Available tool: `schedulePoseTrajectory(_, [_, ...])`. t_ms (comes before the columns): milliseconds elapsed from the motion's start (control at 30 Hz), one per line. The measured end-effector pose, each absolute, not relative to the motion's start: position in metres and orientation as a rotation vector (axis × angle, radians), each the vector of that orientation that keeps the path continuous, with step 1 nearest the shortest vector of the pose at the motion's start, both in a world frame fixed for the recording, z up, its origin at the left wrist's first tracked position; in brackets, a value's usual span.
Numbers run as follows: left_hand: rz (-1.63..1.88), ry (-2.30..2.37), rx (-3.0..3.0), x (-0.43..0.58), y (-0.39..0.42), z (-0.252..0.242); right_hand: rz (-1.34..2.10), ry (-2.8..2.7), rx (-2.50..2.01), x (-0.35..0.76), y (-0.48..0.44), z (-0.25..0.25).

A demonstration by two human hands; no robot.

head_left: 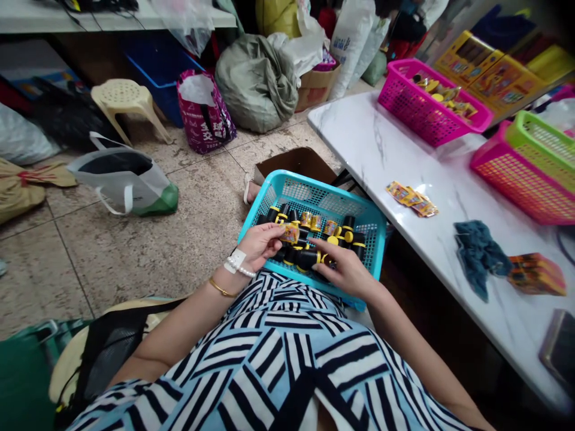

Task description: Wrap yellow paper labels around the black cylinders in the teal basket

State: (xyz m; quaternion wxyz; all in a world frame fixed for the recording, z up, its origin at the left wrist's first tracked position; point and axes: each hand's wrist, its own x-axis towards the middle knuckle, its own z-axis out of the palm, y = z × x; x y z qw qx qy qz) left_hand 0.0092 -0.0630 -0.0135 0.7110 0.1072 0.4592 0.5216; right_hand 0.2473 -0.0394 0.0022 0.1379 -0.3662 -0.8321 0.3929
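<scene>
The left hand (259,244) pinches a small printed yellow piece (290,233) between thumb and fingertips, above the turquoise basket (309,179). The right hand (345,268), just beside it, is loosely spread over the black-and-yellow cylinders (308,259) lying below both hands; whether it touches one cannot be told. The step seems to be a reach among the cylinders; the next move likely calls for curling the right fingers round one without knocking its neighbours.
</scene>
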Motion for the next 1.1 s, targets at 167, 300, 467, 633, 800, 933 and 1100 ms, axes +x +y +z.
schedulePoseTrajectory(167, [1.139,0.998,0.219,0.014,-0.065,-0.014,1.47,-1.607,-1.059,0.235,-0.035,0.012])
schedulePoseTrajectory(300, [1.106,0.918,0.178,0.017,-0.066,-0.012,1.577,-1.499,-1.035,0.22,-0.036,0.011])
schedulePoseTrajectory(467, [1.07,0.769,0.086,0.018,-0.067,-0.012,1.425,-1.64,-1.119,0.218,-0.036,0.006])
schedulePoseTrajectory(633, [1.055,0.76,0.09,0.019,-0.067,-0.015,0.975,-2.075,-1.1,0.219,-0.04,0.019])
schedulePoseTrajectory(800, [1.139,0.848,0.208,0.023,-0.071,-0.012,0.864,-2.09,-1.121,0.208,-0.043,0.023])
schedulePoseTrajectory(933, [1.221,0.946,0.261,0.023,-0.072,-0.009,1.318,-1.759,-1.016,0.2,-0.041,0.008])
schedulePoseTrajectory(1100, [1.294,0.982,0.252,0.02,-0.072,-0.007,1.289,-1.631,-1.011,0.206,-0.039,-0.004])
